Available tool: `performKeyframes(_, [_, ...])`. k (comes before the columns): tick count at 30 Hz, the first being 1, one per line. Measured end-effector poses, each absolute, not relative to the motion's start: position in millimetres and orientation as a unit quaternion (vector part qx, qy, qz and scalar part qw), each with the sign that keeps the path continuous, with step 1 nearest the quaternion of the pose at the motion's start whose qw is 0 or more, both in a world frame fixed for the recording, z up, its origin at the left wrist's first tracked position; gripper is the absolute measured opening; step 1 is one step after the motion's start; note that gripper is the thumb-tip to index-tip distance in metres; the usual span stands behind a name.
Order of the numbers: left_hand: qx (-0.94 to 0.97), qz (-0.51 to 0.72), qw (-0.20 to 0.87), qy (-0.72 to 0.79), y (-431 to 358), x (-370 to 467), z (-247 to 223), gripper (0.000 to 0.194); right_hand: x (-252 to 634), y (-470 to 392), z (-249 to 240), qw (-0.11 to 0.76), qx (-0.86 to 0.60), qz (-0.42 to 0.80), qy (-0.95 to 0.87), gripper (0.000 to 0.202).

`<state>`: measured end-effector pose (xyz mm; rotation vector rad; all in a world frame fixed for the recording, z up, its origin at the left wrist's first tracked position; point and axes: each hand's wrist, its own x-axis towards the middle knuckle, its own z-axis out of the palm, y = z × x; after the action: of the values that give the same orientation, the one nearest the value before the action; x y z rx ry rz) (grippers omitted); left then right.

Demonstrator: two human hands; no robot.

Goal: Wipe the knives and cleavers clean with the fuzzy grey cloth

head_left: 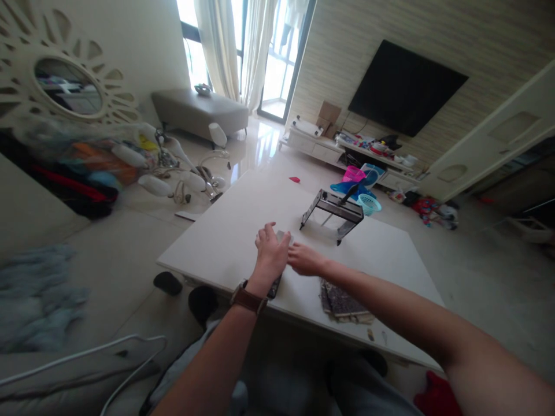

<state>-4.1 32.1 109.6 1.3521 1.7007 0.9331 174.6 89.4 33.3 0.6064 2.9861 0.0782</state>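
Over the white table point(208, 242), my left hand point(272, 252) has its fingers curled around a small whitish, see-through-looking piece point(285, 237). My right hand point(304, 259) meets it from the right, fingers closed at the piece's lower edge; what they pinch is hidden. A dark flat object point(274, 286) lies under my left wrist, mostly covered. Beyond my right hand stands a metal frame with a black handle point(333, 209), resting on its legs. A folded dark patterned cloth point(344, 300) lies under my right forearm.
A small red piece point(295, 179) lies at the table's far side. Two small items, one a brownish piece point(370, 334), are near the front edge. A lamp with several white shades point(191, 180) stands left on the floor. Coloured baskets point(368, 203) sit behind the table.
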Motion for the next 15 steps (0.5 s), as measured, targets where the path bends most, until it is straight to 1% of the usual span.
performKeyframes(3, [0.528,0.370,0.377,0.665,32,-2,108,0.045,152,55,-19,0.049,0.151,-0.001,0.987,0.039])
performKeyframes(6, [0.531,0.374,0.379,0.659,32,0,106,0.043,144,45,-42,0.039,0.161,0.000,0.986,0.032])
performKeyframes(10, [0.539,0.365,0.383,0.655,33,0,107,0.045,146,49,-45,0.037,0.159,0.009,0.987,0.024])
performKeyframes(15, [0.527,0.389,0.378,0.654,35,-4,107,0.043,155,55,-29,0.032,0.120,0.014,0.992,0.020])
